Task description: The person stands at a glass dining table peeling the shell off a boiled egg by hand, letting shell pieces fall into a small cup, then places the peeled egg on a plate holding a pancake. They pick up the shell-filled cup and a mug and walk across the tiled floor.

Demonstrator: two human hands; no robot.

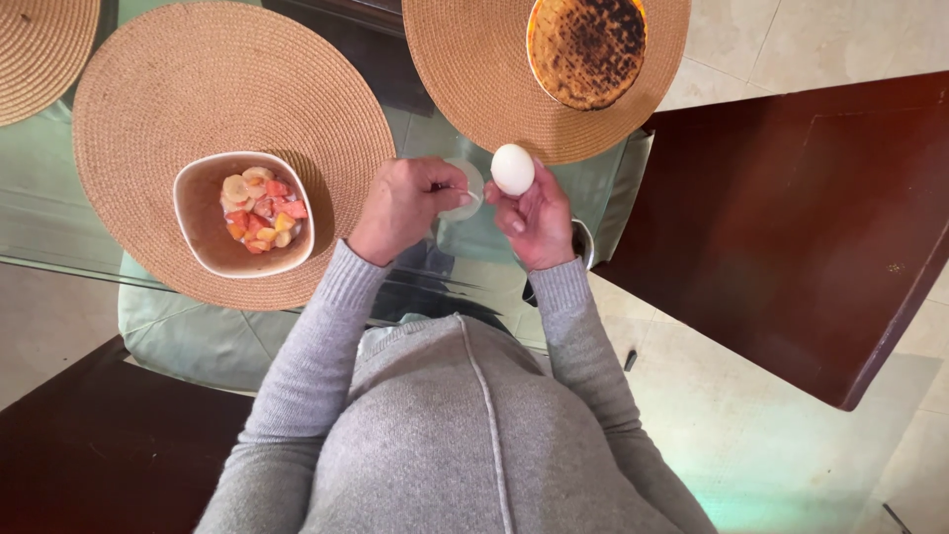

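Note:
My right hand [537, 222] holds a white egg [512, 169] upright at its fingertips, over the glass table [40, 208]. My left hand [403, 206] is closed beside it, pinching something small against a little pale round dish [473, 190]; what it pinches is too small to tell. Both hands are close together, almost touching. Grey knitted sleeves cover both arms.
A square bowl of cut fruit [247, 213] sits on a round woven placemat [178, 89] to the left. A charred flatbread [587, 49] lies on a second placemat [465, 69] at the back. A third mat [40, 49] is far left. Dark wooden chairs [791, 227] flank the table.

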